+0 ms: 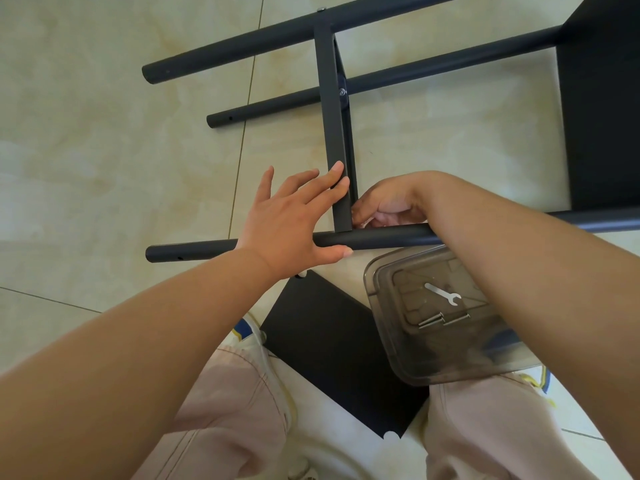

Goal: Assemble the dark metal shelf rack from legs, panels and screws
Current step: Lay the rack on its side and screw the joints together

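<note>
The dark metal rack lies on its side on the tiled floor. Its near leg [381, 239] runs left to right in front of me, and a shelf panel seen edge-on [332, 133] rises from it toward two far legs [263, 32]. My left hand [291, 223] lies flat with straight fingers pressing the panel edge, thumb under the near leg. My right hand [384, 206] is curled in the corner where panel meets leg; what its fingers hold is hidden. A loose dark panel [332, 355] lies between my knees.
A smoky clear plastic box [388, 327] sits by my right knee, holding a small flat wrench [441, 294] and a few screws [440, 320]. Another mounted panel [602, 109] stands at the right. Beige floor tiles [104, 150] spread to the left.
</note>
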